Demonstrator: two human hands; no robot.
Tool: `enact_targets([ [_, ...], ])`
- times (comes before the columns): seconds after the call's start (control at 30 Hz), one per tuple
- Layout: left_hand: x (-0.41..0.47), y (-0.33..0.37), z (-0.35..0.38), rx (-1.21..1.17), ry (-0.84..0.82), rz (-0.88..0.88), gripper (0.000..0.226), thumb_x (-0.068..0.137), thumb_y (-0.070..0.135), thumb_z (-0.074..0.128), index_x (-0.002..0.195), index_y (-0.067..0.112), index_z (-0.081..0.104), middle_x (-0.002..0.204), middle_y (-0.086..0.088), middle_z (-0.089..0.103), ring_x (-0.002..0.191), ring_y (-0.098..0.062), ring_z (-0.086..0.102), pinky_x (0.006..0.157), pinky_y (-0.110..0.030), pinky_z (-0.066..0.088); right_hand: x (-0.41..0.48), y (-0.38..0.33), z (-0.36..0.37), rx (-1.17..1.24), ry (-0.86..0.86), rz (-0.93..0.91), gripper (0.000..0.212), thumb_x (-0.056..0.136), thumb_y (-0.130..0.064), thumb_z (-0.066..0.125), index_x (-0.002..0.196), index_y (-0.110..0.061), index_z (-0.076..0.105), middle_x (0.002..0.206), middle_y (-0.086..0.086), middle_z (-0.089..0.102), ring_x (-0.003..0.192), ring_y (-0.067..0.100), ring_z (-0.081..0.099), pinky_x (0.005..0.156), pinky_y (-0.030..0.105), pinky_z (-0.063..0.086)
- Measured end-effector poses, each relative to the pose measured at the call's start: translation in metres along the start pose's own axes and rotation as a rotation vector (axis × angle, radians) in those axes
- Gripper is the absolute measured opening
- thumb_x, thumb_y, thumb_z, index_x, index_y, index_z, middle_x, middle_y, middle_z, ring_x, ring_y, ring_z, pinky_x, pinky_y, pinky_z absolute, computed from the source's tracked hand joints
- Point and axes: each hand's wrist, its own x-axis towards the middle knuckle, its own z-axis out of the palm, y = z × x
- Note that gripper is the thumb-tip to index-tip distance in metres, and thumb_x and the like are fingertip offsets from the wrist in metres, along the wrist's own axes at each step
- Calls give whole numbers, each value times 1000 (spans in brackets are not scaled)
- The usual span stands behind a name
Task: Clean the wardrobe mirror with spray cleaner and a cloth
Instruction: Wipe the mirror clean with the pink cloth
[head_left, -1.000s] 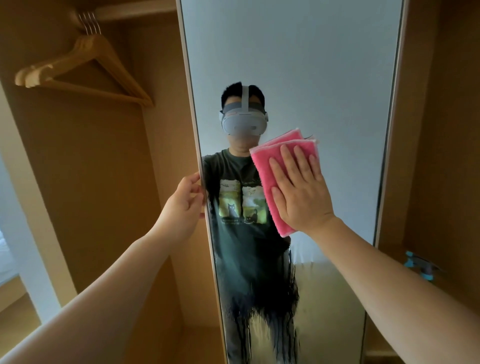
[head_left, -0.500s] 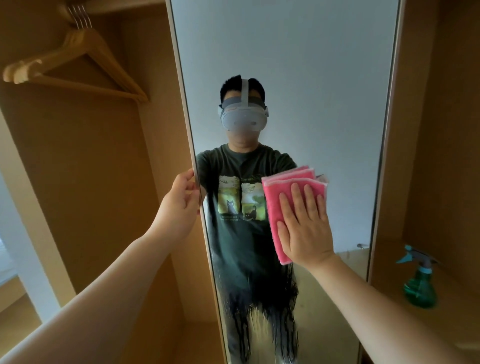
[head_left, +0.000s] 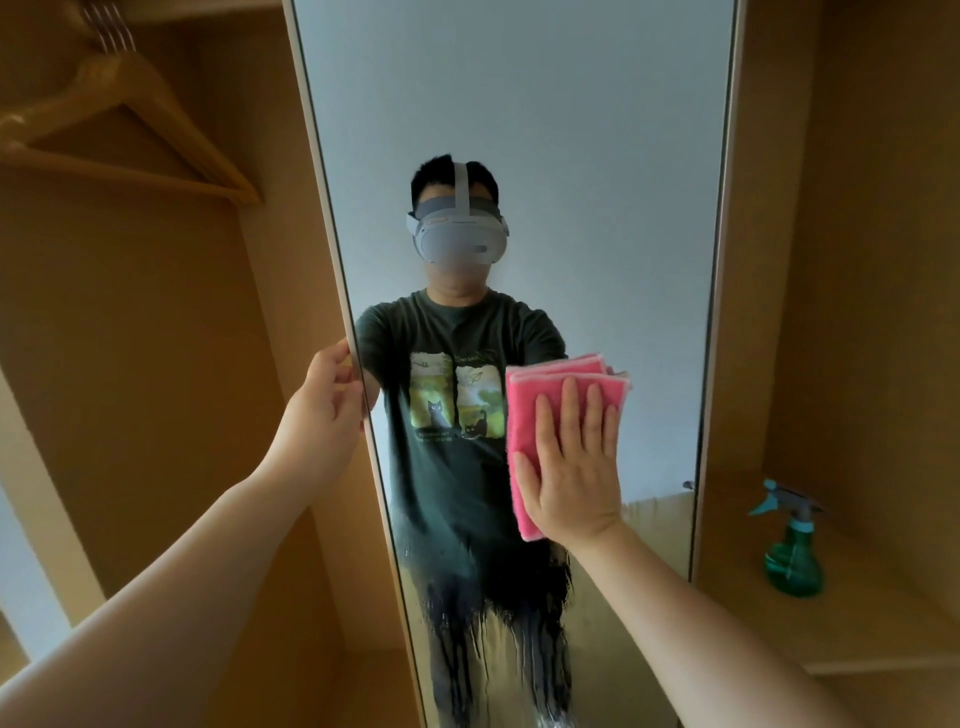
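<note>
The tall wardrobe mirror fills the middle of the view, its lower part streaked with wet runs of cleaner. A folded pink cloth lies flat against the glass at mid height. My right hand presses on the cloth with straight, spread fingers. My left hand grips the mirror's left edge, fingers curled round the frame. A green spray bottle with a blue trigger stands on the wooden shelf to the right of the mirror, apart from both hands.
Wooden hangers hang from a rail in the open wardrobe compartment at the upper left. A wooden shelf at the right carries the bottle. The wardrobe side panel borders the mirror's right edge.
My right hand has slid the pink cloth down and a little to the right over the glass. The view has tilted down, bringing the spray bottle into sight. My left hand stays on the edge.
</note>
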Motion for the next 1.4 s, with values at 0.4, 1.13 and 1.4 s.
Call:
enact_targets([
  [0.4,1,-1,0,12,12,-9,42,99,17,41,134,39,34,91,26,61,78,7,63,56,-10,45,84,25,-27,-94,97,20,65,99,-47,23,153,-12,16,155,28,21,142,52,15,117,61,8],
  [1.13,1,-4,-5,-48,-39,9,45,99,15,44,137,38,34,100,21,62,85,0,65,64,-19,51,88,64,-31,-76,201,338,63,100,-46,18,153,-12,15,158,23,18,145,44,13,119,54,9],
  [1.4,2,-4,-7,-44,-65,4,44,99,16,45,136,36,34,97,30,61,85,7,64,59,-15,52,47,64,-19,-48,172,387,63,101,-44,20,154,-10,13,158,25,17,146,43,11,120,50,6],
])
